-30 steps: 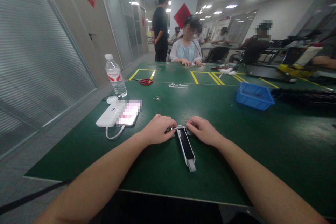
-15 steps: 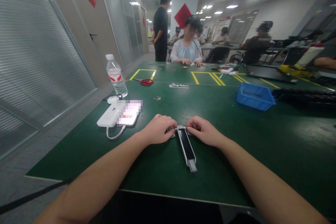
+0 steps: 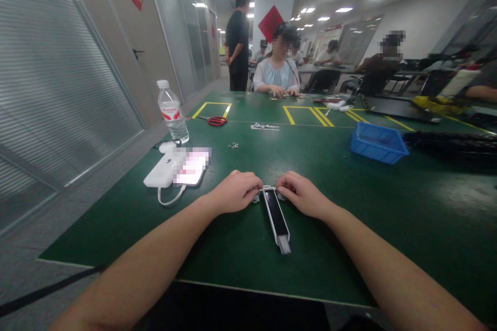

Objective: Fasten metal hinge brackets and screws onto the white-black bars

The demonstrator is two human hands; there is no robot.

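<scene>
On the green table between my hands lies a long narrow piece with a white frame and a black panel [image 3: 276, 214]. A flat grey tab [image 3: 284, 244] sticks out of its near end. My left hand [image 3: 237, 191] is closed in a pinch at the left of the far end, above a small metal part [image 3: 256, 198]. On the opposite side, my right hand [image 3: 301, 192] pinches near the far right corner, with another small metal part [image 3: 281, 196] under its fingers. What the fingertips grip is too small and covered to make out.
To the left stand a water bottle [image 3: 173, 114], a white power bank [image 3: 160, 169] and a cabled phone [image 3: 192, 167]. Small rings [image 3: 233, 145], red-handled scissors [image 3: 216, 121] and white strips [image 3: 264, 126] lie ahead. A blue bin [image 3: 378, 143] is at right. A person [image 3: 277, 72] sits opposite.
Fingers of both hands have shifted slightly at the far end of the piece, and more of the small metal parts beneath them shows. The piece itself stays in place.
</scene>
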